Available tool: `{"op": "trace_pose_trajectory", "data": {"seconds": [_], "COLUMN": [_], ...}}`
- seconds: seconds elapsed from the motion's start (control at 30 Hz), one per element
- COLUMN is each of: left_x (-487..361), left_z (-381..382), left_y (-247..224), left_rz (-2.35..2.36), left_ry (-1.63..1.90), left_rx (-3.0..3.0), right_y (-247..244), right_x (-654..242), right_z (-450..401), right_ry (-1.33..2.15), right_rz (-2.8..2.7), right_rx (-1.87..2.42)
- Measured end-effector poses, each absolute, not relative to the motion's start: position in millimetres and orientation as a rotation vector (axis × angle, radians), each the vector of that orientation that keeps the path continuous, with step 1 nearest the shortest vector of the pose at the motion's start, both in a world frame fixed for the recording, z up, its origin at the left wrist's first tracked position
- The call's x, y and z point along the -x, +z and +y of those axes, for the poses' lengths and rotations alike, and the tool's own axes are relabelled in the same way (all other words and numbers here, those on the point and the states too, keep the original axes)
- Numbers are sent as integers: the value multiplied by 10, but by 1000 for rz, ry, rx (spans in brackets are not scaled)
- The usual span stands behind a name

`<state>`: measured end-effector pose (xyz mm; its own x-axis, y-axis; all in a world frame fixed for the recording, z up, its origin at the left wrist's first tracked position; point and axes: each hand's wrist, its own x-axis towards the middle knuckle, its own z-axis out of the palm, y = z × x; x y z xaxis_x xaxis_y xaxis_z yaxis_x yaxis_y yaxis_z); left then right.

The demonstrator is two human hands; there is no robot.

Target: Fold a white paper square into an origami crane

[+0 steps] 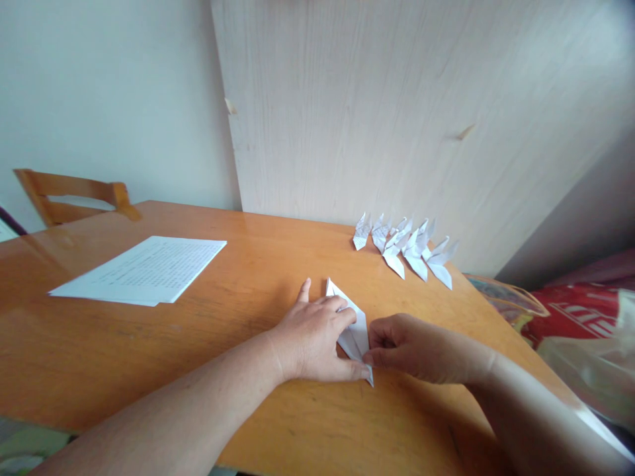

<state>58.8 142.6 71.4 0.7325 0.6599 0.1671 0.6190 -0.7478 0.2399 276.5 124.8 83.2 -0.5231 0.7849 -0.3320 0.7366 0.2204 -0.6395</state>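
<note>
A folded white paper (pixel 356 334), long and pointed at both ends, lies on the wooden table. Over its left side is my left hand (pixel 320 334), fingers spread and partly curled on top, with the thumb against the paper near its lower tip. My right hand (pixel 404 347) is closed at the paper's right edge, thumb and fingertips pinched by the lower end. The left fingers cover part of the paper's upper half. Beyond my hands, several folded paper birds (pixel 415 254) stand in a cluster at the table's back right.
A stack of printed sheets (pixel 149 268) lies at the left of the orange-brown table (pixel 278 244). A wooden chair (pixel 79 192) stands behind the far left edge. Past the right edge are a red bag (pixel 570 311) and clear plastic (pixel 580 360). A pale wooden panel (pixel 372 119) borders the back.
</note>
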Motion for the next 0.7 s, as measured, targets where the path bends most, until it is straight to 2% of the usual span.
{"op": "trace_pose_trajectory", "data": {"seconds": [0.37,0.7], "left_x": [-565,-558], "left_z": [1449,1467], "left_y": [733,709], "left_rz": [1002,1029], "left_ry": [353,372], "left_rx": [-2712,-2713], "right_y": [822,836], "right_x": [-2737,-2741], "right_z": [1192,1182], "right_ry": [998,993], "right_rz": [-2454,-2461], "right_rx": [1681,1698]}}
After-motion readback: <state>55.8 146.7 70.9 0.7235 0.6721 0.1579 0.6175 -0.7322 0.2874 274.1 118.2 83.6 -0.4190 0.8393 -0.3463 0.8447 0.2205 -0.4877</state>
